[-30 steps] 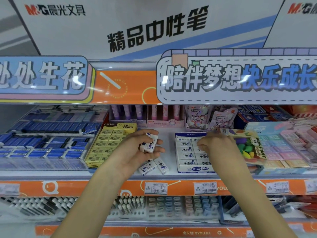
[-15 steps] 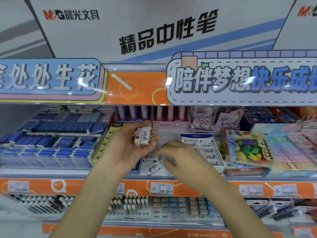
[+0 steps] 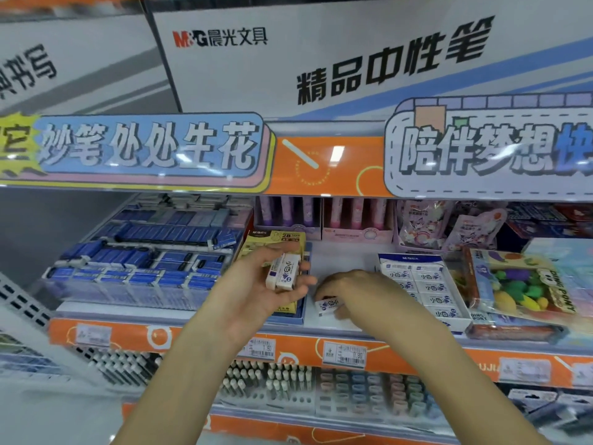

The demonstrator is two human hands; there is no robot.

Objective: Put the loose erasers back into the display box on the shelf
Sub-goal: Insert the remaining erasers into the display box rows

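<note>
My left hand (image 3: pixel 256 293) is raised over the shelf, palm up, and grips two white erasers (image 3: pixel 284 272) with blue print. To its right, my right hand (image 3: pixel 362 292) rests low on the white shelf with its fingers closed on one loose white eraser (image 3: pixel 328 305). The white and blue display box (image 3: pixel 457 317) stands just right of that hand, its rows filled with the same erasers. My right hand hides the box's near-left corner.
A yellow box of 2B erasers (image 3: pixel 276 244) lies behind my left hand. Blue eraser packs (image 3: pixel 144 252) fill the left of the shelf. A toy fruit pack (image 3: pixel 519 284) sits right of the display box. Pink tubes (image 3: pixel 321 213) stand at the back. Price tags (image 3: pixel 345 354) line the orange shelf edge.
My right hand left the display box, swept left and down to the shelf, and closed on a loose eraser. My left hand kept its erasers. The view shifted left.
</note>
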